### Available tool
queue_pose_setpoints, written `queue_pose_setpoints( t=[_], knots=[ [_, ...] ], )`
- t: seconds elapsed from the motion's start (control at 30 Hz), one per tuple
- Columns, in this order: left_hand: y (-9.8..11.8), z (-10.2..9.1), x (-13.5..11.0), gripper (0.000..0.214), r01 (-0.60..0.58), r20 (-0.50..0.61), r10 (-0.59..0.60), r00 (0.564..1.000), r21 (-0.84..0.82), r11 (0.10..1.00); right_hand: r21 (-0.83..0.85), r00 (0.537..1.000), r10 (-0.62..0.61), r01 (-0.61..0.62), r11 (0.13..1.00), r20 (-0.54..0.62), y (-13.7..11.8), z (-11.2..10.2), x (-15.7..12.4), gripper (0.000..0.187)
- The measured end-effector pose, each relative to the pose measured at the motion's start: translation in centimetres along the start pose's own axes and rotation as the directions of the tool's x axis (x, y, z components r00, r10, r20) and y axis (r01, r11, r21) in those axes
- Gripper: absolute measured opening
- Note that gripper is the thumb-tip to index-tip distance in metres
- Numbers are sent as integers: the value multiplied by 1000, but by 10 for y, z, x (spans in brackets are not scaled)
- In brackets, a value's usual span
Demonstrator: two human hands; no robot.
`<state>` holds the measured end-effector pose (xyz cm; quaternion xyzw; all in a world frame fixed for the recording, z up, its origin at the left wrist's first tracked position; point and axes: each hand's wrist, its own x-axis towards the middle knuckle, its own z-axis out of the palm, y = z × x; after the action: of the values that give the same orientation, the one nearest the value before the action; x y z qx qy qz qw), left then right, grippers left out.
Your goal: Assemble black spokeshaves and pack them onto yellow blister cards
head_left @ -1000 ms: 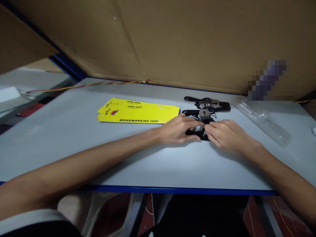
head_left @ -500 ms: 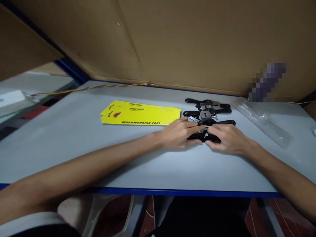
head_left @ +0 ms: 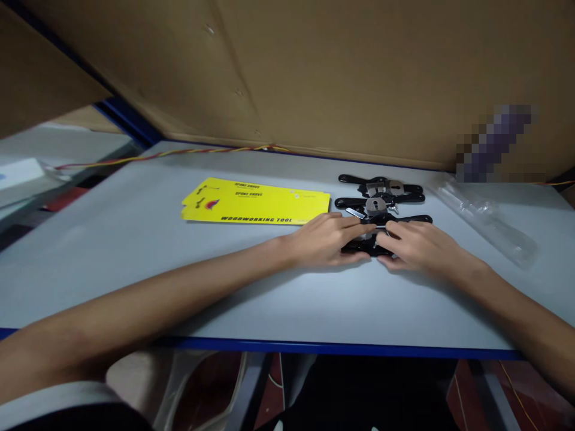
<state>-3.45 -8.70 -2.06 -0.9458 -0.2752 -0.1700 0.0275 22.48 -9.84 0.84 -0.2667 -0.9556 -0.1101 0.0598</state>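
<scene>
Black spokeshave [head_left: 365,246] is laid flat on the tabletop [head_left: 135,251], right of centre, toward the far edge. It is pinched from both sides, with left hand [head_left: 326,239] and right hand [head_left: 415,245] closed on it. More spokeshaves [head_left: 381,187] are lined up just behind. Yellow cards [head_left: 256,200] are placed toward the left edge, clear packaging [head_left: 483,218] toward the right edge.

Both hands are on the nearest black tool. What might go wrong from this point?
1. The left hand and right hand pinch the near spokeshave at its middle, where such tools carry a blade, so a fingertip might get nicked.
2. Two other spokeshaves and a small loose metal piece lie close behind it. A nudge from the knuckles may knock them out of place.
</scene>
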Motion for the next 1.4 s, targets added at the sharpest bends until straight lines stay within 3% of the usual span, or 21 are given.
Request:
queue_pose_setpoints(
  t=[0.13,0.53,0.63,0.7,0.8,0.93,1.17,1.3,1.4],
  knots=[
    [2,-2,-1,56,9,23,-10,1000,36,999,20,998,-38,39,999,-52,0,3,5,20],
    [8,-4,-2,53,-33,22,33,999,-1,999,135,998,31,-24,991,-53,-5,-3,0,21],
    [16,-8,0,50,-33,30,36,999,-80,996,257,980,172,-141,956,-103,12,-9,-2,23],
    [18,-12,2,50,-13,30,18,999,-146,989,292,941,319,-275,916,-116,28,-12,1,21],
    [12,-19,8,51,103,-6,-107,994,-238,966,317,895,446,-420,850,-9,51,-13,11,20],
    [-10,-20,14,41,274,-56,-300,952,-277,921,366,871,441,-491,791,216,68,-11,36,30],
    [-25,-8,13,30,200,73,-188,979,-216,956,392,831,399,-540,744,387,74,-7,72,21],
    [-21,-19,14,23,170,134,-140,981,-256,952,485,819,313,-545,684,480,78,-10,69,20],
    [-17,-26,16,25,234,161,-196,967,-264,936,562,833,207,-508,653,512,83,-21,62,29]
  ],
)
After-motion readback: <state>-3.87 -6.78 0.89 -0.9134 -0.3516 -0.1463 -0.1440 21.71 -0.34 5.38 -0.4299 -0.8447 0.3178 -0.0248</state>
